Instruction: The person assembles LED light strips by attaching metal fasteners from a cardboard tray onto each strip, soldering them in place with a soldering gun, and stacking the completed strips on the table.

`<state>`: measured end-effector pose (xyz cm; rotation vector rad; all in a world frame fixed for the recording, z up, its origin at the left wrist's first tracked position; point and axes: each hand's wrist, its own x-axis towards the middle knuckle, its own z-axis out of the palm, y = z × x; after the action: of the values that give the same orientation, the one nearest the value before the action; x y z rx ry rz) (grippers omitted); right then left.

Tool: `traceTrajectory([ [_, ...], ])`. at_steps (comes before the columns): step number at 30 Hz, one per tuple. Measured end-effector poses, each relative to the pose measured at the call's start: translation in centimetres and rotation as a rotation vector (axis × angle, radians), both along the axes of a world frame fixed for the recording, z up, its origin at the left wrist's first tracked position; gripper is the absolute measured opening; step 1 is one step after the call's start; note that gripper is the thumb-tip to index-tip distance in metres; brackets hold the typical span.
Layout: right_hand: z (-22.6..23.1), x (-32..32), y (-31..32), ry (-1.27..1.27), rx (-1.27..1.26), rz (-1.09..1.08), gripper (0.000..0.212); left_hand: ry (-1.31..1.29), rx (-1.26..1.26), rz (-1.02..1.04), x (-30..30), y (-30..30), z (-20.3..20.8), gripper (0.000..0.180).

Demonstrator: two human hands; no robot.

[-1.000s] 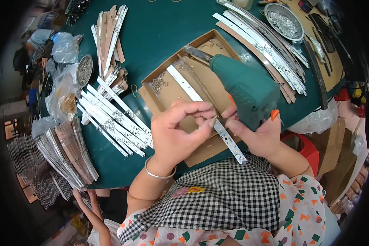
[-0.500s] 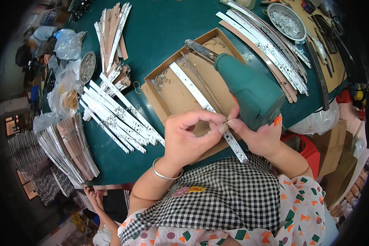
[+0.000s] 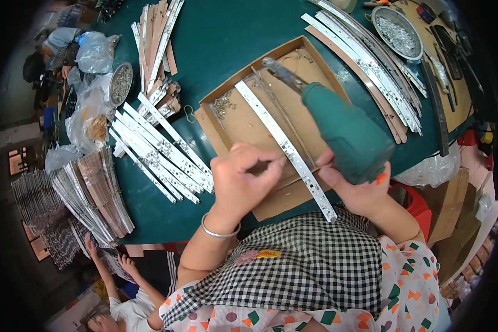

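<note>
A white LED strip (image 3: 282, 141) lies slantwise across a shallow cardboard box (image 3: 216, 124), its near end by my checked apron. My left hand (image 3: 240, 174) is closed beside the strip, thumb and forefinger pinched together near its left edge. Whatever that pinch holds, if anything, is too small to make out. To the right of the strip, my right hand (image 3: 359, 191) is closed round a green power tool (image 3: 343, 130) with a metal nose that points to the far left over the box. The tool is blurred and hides some of the fingers.
Loose LED strips (image 3: 155, 146) lie left of the box, with small metal parts (image 3: 224, 105) in its corner. More strips (image 3: 365, 77) are stacked at the right beside a metal bowl (image 3: 398, 33). Another bowl (image 3: 120, 83) and plastic bags (image 3: 97, 52) stand left. A co-worker's hands (image 3: 128, 266) show lower left.
My left hand has drawn back left, away from the strip and my right fingers. The green tool has shifted slightly right and nearer. At the lower left, a co-worker has come further into view.
</note>
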<state>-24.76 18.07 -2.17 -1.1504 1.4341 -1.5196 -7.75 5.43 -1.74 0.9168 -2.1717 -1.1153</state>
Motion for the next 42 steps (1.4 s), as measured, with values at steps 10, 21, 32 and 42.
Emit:
traceTrajectory([
  [10,1.7,-1.9,2.6,-0.099,0.210,-0.123,0.051,-0.108,-0.210,-0.051,-0.4,-1.6,-2.0,0.010],
  [21,2.5,-2.6,3.8,-0.151,0.277,-0.096,0.035,-0.011,-0.249,-0.085,-0.2,-1.7,-2.8,0.012],
  [32,3.0,-4.1,6.6,-0.189,0.371,-0.041,0.035,0.023,-0.343,-0.062,-0.1,-1.4,-3.6,0.015],
  [42,1.6,-4.5,7.9,-0.107,0.372,-0.005,0.058,0.024,-0.347,-0.065,0.0,-1.4,-3.8,0.014],
])
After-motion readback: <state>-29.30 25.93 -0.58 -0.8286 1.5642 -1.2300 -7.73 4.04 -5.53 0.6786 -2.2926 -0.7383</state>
